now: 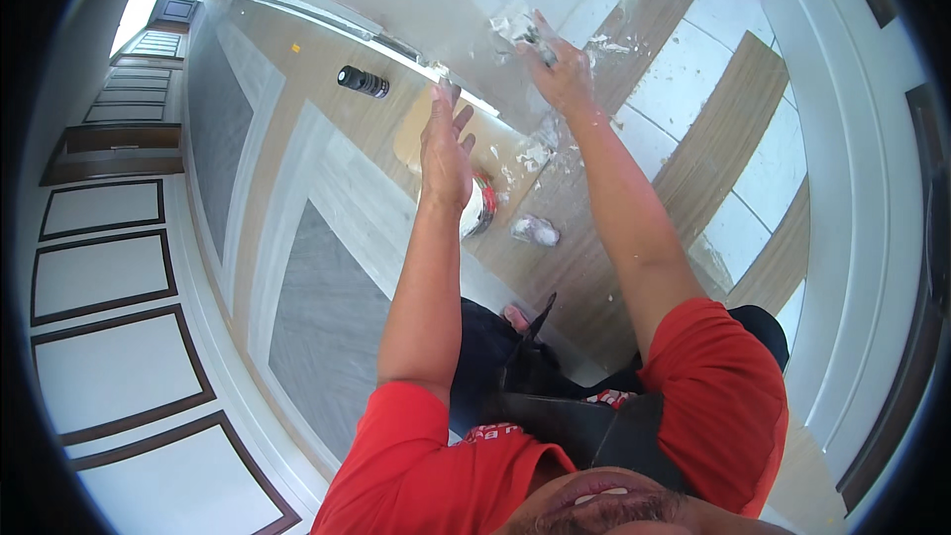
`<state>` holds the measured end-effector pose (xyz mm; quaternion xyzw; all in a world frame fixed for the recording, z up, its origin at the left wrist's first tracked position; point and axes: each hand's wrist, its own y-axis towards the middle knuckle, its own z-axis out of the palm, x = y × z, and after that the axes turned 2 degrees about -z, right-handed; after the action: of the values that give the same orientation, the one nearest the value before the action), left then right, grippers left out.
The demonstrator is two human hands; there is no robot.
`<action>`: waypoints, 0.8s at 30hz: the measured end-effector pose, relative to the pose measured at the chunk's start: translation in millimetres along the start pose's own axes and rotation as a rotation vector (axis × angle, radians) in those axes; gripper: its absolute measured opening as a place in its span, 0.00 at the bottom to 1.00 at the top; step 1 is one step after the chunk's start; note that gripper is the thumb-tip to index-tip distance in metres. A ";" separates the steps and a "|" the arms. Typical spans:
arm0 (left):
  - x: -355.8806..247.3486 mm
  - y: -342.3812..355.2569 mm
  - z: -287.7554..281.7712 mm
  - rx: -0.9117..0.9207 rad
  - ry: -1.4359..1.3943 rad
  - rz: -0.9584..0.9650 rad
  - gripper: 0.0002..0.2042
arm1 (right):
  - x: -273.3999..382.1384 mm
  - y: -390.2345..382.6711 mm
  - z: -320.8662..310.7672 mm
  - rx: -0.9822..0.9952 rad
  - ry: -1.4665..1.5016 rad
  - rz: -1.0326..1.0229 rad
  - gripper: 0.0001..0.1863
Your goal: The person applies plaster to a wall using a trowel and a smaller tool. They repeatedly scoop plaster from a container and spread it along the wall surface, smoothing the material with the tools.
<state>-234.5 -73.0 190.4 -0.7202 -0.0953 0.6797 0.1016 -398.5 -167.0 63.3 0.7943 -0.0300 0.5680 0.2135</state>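
My right hand (563, 74) is raised in front of the pale wall, closed on a flat piece smeared with white paste (515, 28); its exact kind is hard to make out. To its left, my left hand (448, 154) reaches up with its fingers partly bent. At its fingertips is a small greyish thing (450, 89) with whitish paste at its end, perhaps a scraper. Below the left hand stands a white and red tub (477, 208), partly hidden by the forearm. A crumpled whitish lump (536, 230) lies on the floor beside the tub.
A black cylindrical container (363, 81) lies on the wood-look floor at left. White paste scraps (535, 154) litter the floor below my hands. Wood-look planks (723, 129) alternate with white tiles (684, 79) at right, beside a white door (842, 188). Panelled cabinets (104, 267) line the left.
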 end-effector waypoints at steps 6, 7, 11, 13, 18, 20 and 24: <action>-3.7 1.7 6.1 -0.001 0.003 0.010 0.47 | -55.9 -16.3 -3.1 -0.005 0.061 -0.011 0.32; -0.4 3.6 3.9 0.001 0.000 0.011 0.46 | -54.8 -18.0 -3.6 0.041 0.021 0.021 0.32; -1.9 7.8 -2.4 0.000 0.013 0.020 0.47 | 13.8 10.6 5.0 -0.020 0.009 -0.088 0.33; -2.7 7.4 1.1 0.007 -0.001 -0.002 0.47 | 1.6 18.5 2.6 -0.133 0.084 -0.161 0.33; -7.3 9.6 6.9 0.021 0.003 0.022 0.47 | -74.1 -15.1 -12.9 -0.030 -0.068 -0.006 0.34; -6.2 7.6 6.0 0.007 -0.005 0.021 0.47 | -60.9 -20.6 -9.5 0.081 -0.101 0.067 0.33; -1.4 5.6 -2.7 0.007 0.009 0.012 0.47 | -11.5 -14.2 -5.0 0.161 -0.136 0.105 0.32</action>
<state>-231.9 -78.8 190.4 -0.7236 -0.0880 0.6772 0.1004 -402.9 -154.5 49.8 0.8430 -0.0403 0.5236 0.1166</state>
